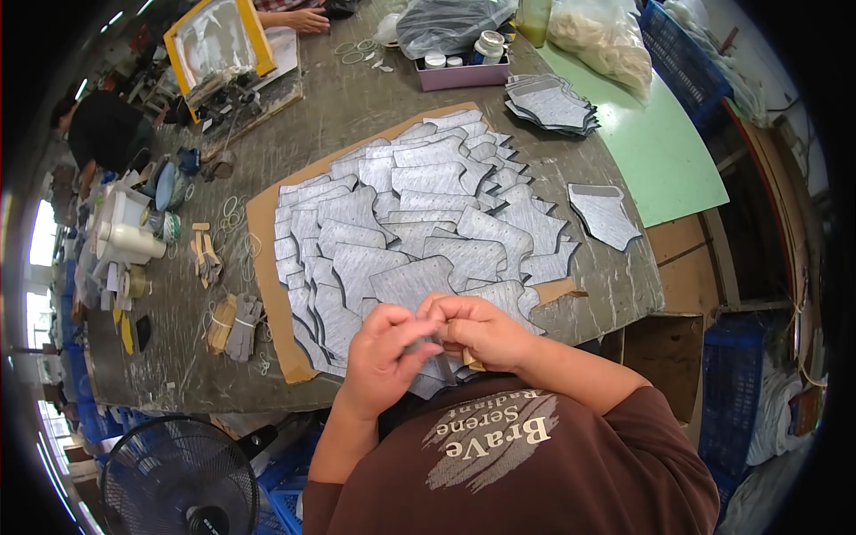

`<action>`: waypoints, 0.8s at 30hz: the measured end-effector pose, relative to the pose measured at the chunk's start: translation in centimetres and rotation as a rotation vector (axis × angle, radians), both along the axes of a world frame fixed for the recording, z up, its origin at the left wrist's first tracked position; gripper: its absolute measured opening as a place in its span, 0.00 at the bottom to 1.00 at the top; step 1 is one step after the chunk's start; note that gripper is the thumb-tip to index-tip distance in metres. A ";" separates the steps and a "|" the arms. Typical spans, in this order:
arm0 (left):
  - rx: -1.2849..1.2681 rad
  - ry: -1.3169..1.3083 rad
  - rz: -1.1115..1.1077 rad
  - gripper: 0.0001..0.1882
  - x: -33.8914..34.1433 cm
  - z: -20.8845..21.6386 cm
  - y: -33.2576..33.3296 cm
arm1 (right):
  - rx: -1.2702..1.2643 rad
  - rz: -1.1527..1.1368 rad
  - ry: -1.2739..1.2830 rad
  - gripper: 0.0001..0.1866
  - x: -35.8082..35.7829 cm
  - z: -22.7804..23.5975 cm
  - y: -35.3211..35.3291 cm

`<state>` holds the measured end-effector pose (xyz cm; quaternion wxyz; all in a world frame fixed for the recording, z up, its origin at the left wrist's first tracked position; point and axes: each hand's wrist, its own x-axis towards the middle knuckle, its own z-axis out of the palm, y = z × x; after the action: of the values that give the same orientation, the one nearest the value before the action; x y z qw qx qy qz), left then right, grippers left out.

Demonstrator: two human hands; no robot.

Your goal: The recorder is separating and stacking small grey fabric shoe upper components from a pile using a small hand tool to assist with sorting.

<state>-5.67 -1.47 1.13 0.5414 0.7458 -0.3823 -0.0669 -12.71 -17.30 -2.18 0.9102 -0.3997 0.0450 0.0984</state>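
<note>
Both hands meet over the near edge of the table, just in front of my chest. The fingers of my left hand [383, 357] are curled and slightly blurred, its thumb and fingertips close to the right hand. My right hand [486, 332] is closed in a pinch. Between the fingertips is something small and greyish that I cannot make out. Narrow grey and tan ends [473, 360] show just below the right hand. Under and beyond the hands, many overlapping grey fabric cut pieces [406, 278] with dark edges cover a cardboard sheet [263, 232].
Bundled tan and grey strips [234, 328] lie left. A cut-piece stack [551, 102] and a single piece [606, 214] lie right. Beyond are a pink tray [464, 77] with jars and a yellow-framed screen [259, 40]. A black fan [178, 477] stands lower left. Other people are far left and at the top.
</note>
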 end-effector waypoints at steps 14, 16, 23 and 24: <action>-0.058 0.641 0.340 0.02 4.7 -2.1 1.9 | -1.245 -0.480 -0.230 0.07 -0.1 0.7 -2.6; -0.004 0.684 0.259 0.02 5.3 -1.9 1.5 | -1.588 -0.509 -0.527 0.16 0.1 -0.9 -2.1; 0.040 0.667 0.307 0.01 5.5 -2.3 0.3 | -1.869 -0.470 -0.536 0.14 -0.1 -2.6 -1.6; 0.041 0.668 0.307 0.01 5.5 -2.4 0.3 | -1.876 -0.465 -0.535 0.13 -0.1 -2.5 -1.6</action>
<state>-0.12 -1.19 -1.24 0.6251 0.7422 -0.0668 -0.2322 -12.78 -18.87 -4.73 0.2041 -0.9461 -0.0247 -0.2504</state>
